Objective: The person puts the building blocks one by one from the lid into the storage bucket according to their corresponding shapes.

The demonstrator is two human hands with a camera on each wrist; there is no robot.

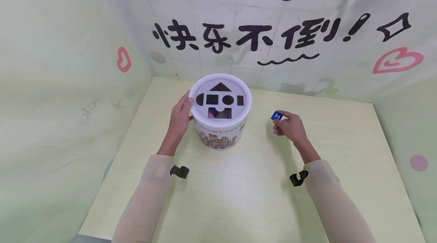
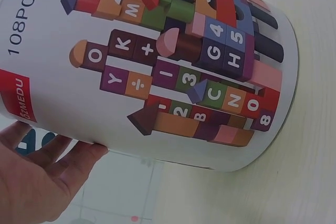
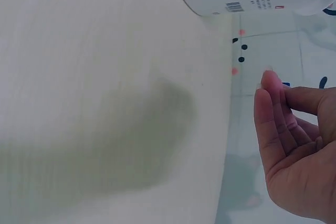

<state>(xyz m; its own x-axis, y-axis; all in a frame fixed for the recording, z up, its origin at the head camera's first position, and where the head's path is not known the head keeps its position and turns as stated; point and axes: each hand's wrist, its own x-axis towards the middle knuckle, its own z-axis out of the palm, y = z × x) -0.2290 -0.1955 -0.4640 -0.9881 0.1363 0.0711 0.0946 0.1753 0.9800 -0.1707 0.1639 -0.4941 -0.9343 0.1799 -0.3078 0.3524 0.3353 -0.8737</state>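
Observation:
A white block bucket [image 1: 220, 133] stands upright on the table, its lid [image 1: 218, 119] cut with several shaped holes. My left hand [image 1: 179, 117] holds the bucket's left side near the top, thumb at the lid's rim. In the left wrist view, the left hand's fingers [image 2: 79, 163] lie against the printed wall. To the right of the bucket and apart from it, my right hand [image 1: 290, 126] pinches a small blue block [image 1: 276, 115] marked with a white letter H. In the right wrist view, the right hand [image 3: 294, 150] hides nearly all of the block.
The pale wooden table [image 1: 239, 190] is bounded by a printed curtain [image 1: 232, 57] at the back and sides. The bucket stands close to the table's back edge. A dark wrist device sits at each sleeve end.

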